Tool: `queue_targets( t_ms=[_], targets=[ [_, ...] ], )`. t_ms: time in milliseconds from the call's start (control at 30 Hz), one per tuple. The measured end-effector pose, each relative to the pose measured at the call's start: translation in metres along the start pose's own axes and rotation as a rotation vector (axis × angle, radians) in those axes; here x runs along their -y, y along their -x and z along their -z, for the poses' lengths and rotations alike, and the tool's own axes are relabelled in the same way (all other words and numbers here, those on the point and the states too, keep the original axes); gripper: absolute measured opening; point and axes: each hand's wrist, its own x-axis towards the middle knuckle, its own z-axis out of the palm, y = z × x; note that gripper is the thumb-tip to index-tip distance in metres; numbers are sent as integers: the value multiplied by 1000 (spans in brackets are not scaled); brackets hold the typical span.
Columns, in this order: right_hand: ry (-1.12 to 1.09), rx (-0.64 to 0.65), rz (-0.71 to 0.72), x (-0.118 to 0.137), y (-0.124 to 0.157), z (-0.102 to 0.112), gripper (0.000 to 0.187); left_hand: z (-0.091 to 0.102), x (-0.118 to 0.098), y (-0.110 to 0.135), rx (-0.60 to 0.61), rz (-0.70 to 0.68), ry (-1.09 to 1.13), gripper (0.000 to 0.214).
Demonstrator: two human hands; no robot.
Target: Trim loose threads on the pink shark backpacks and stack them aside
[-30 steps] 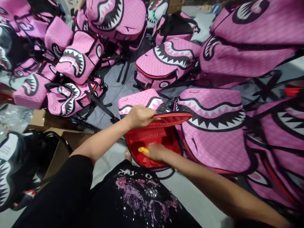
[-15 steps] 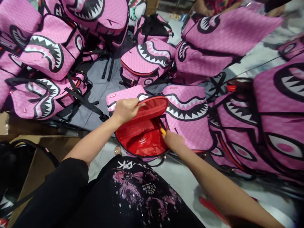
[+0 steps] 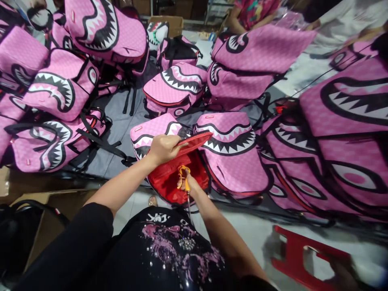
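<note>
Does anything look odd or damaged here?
Nothing looks clearly damaged. Slightly odd: the right hand holds a yellow tool at the open bag, what seems its metal end pointing back toward the person's black shirt.

A bare lane of the grey-covered table (image 3: pixel 124 128) runs back from the near edge, left of centre, crossed by a black strap (image 3: pixel 101 142). At that edge, the mouth of the open bag (image 3: pixel 168 188) gives access beneath its flap (image 3: pixel 195 143), raised by the left hand (image 3: pixel 165 148); the right hand (image 3: pixel 194 184), holding a yellow tool (image 3: pixel 182 170), partly obstructs it. Pink bags (image 3: pixel 354 148) crowd the right end.
</note>
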Motion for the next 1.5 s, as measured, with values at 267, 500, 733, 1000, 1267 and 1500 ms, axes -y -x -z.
queue_targets(
  t_ms=[267, 500, 733, 1000, 1267, 1500],
  targets=[
    [-213, 293, 78, -38, -3, -1, 50, -1, 20, 0, -81, -40, -31, 46],
    [80, 312, -87, 7, 31, 35, 46, 3, 17, 0, -121, -168, -44, 38],
    [998, -1, -228, 82, 103, 67, 41, 4, 14, 10, -89, -135, -78, 43],
    [550, -17, -72, 31, 98, 25, 38, 10, 9, 13, -80, -140, -81, 46],
    [72, -71, -39, 7, 31, -41, 43, 8, 3, 15, -58, -198, -65, 45],
    [86, 197, 9, 30, 7, -61, 40, 8, 11, 10, 44, -181, -38, 47]
  ],
)
